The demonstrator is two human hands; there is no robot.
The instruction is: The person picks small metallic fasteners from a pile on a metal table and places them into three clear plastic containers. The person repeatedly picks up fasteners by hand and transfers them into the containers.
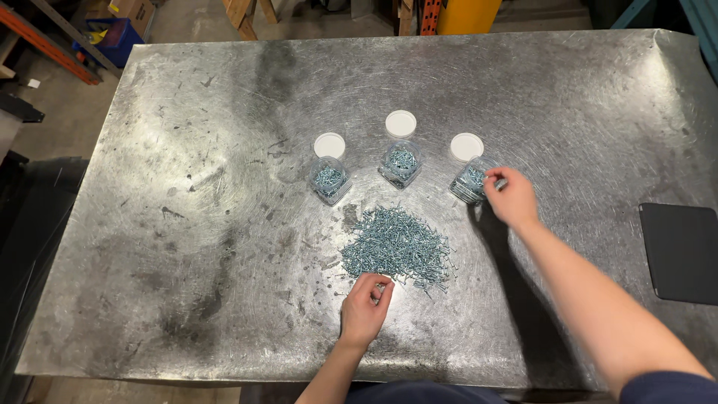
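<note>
Three small clear plastic jars stand in a row near the middle of the scratched steel desk [187, 112], each partly filled with blue-grey screws and each with its white round lid lying just beyond it toward the far edge: the left jar [329, 180] with the left lid [330, 145], the middle jar [401, 163] with the middle lid [401, 123], and the right jar [470, 184] with the right lid [467, 147]. From the head view, the right hand [512, 198] is at the mouth of the right jar, which is tipped toward that hand; its fingertips are pinched together over the opening, though whether they hold screws is too small to tell. The left hand [365, 305] rests at the near edge of the loose pile of screws [399, 245], fingers curled in a pinching grip on what looks like a few screws from the heap. The pile lies between the jars and the desk's near edge, slightly right of centre. Judging by how things lie, sorting is partly done: all three jars already hold some screws, but none is full, none is capped, and a large heap is left. A dark flat pad [680, 251] sits by the right edge, well apart.
</note>
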